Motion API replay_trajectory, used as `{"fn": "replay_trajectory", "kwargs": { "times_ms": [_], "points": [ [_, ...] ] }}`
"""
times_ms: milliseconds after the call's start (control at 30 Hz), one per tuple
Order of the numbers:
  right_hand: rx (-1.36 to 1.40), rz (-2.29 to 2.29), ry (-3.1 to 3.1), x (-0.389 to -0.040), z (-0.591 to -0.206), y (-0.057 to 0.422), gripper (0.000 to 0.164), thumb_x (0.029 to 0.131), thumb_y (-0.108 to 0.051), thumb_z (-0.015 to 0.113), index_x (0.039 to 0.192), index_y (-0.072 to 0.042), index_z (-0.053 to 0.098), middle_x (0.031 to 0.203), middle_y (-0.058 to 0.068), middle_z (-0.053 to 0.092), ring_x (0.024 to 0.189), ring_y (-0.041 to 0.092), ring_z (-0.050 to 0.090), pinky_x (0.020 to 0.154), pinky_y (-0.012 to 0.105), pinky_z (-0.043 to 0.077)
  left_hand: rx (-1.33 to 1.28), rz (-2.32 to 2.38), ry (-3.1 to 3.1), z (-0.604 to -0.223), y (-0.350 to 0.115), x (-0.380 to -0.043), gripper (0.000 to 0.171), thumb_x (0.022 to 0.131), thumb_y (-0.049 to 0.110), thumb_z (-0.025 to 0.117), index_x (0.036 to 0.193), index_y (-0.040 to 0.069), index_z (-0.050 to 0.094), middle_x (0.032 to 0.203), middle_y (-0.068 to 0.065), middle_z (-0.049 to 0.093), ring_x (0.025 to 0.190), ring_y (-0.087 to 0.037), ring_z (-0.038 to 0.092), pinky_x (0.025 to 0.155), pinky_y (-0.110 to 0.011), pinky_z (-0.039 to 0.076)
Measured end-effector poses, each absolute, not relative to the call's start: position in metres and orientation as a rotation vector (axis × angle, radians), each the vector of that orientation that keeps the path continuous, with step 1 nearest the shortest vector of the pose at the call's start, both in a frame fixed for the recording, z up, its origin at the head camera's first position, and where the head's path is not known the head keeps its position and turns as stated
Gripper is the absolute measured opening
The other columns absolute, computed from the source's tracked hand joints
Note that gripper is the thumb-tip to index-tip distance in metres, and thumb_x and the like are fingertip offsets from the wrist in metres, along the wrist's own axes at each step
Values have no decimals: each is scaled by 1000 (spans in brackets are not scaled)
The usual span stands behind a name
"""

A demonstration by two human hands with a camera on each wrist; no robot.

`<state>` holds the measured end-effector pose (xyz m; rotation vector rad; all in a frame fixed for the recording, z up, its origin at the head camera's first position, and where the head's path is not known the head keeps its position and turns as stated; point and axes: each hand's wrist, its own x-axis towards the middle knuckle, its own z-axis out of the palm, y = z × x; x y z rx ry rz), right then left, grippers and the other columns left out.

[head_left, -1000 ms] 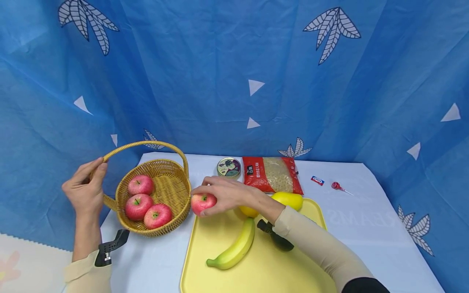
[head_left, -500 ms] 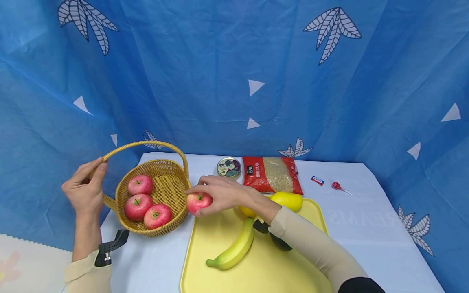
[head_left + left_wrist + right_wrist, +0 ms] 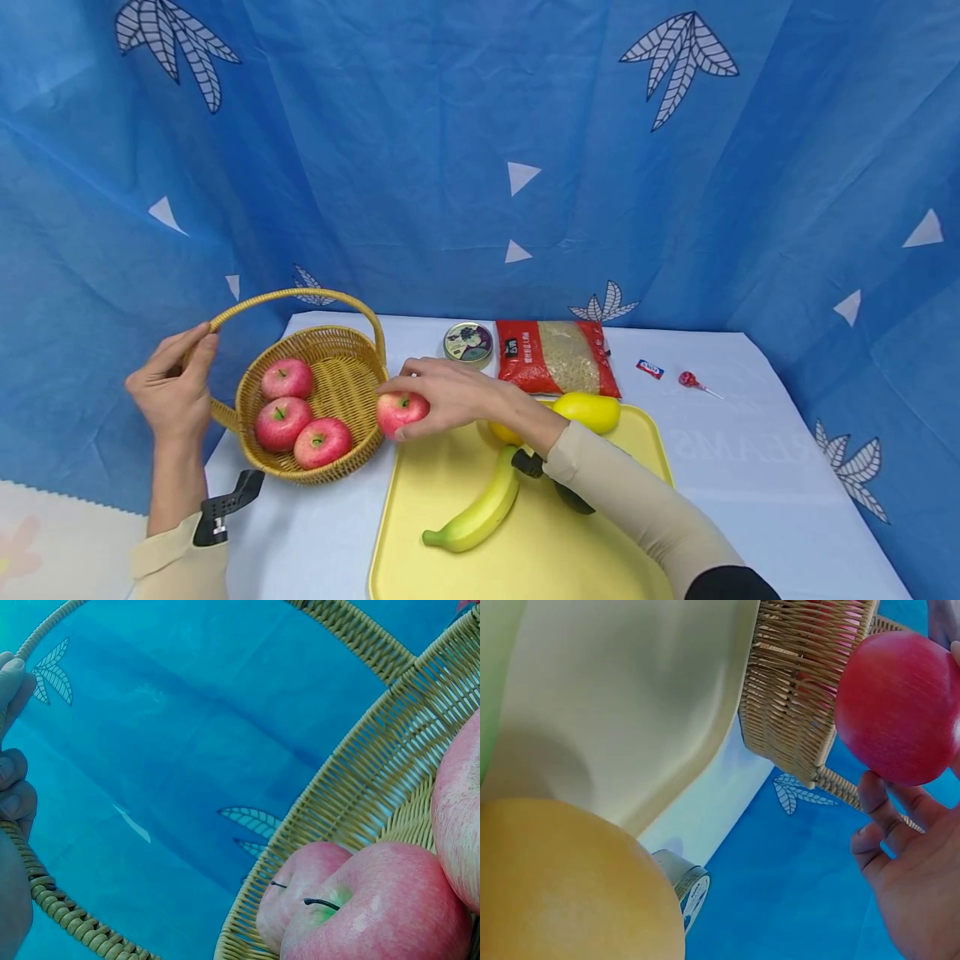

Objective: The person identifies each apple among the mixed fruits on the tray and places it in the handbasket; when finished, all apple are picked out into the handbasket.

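Observation:
A round wicker basket [image 3: 348,385] with a tall arched handle [image 3: 315,292] stands at the left of the table. My left hand [image 3: 174,379] grips that handle on its left side, fingers curled round it. Three red apples [image 3: 281,423] lie together in the left part of the basket; the left wrist view shows them close up, with one apple [image 3: 382,907] in front. Another apple [image 3: 401,412] is held in my right hand [image 3: 450,395], between thumb and fingers, right at the basket's right rim. In the right wrist view this apple [image 3: 900,709] overlaps the basket's side.
A yellow tray [image 3: 442,575] carries a banana [image 3: 483,508], a yellow mango-like fruit [image 3: 588,412] and a dark item partly hidden under my right forearm. Behind it are a round tin [image 3: 468,342] and a red bag of pasta [image 3: 558,358]. A wrapped candy [image 3: 649,369] and a lollipop [image 3: 699,384] lie right.
My right hand has moved a little left and up with its apple, closer over the basket's rim. The left hand and the basket have stayed in place.

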<state>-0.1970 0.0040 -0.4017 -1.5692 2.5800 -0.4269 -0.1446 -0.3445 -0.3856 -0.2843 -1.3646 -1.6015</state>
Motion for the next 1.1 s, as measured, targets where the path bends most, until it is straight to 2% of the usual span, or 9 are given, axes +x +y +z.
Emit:
{"fn": "replay_trajectory", "kwargs": {
  "times_ms": [400, 1000, 1100],
  "points": [
    [-1553, -436, 2575, -200, -400, -2, 73, 84, -75, 57, 148, -42, 47, 120, -12, 49, 98, 2, 46, 77, 23, 43, -291, -1622, -1341, -385, -344, -145, 20, 81, -22, 70, 100, -26, 65, 93, -16, 76, 79, -15, 71, 69, -16, 54],
    [-1529, -427, 2576, -203, -402, -10, 72, 83, -75, 58, 147, -43, 48, 119, -13, 49, 100, 3, 47, 79, 24, 44, -263, -1594, -1391, -386, -345, -144, 20, 82, -20, 70, 102, -24, 66, 95, -14, 77, 80, -13, 71, 71, -15, 54],
    [-1538, -430, 2582, -202, -401, -12, 73, 83, -76, 58, 147, -40, 49, 119, -12, 49, 99, 4, 47, 78, 23, 44, -259, -1577, -1407, -385, -345, -143, 20, 83, -20, 70, 102, -24, 67, 95, -14, 77, 81, -13, 71, 71, -15, 54]
  ]
}}
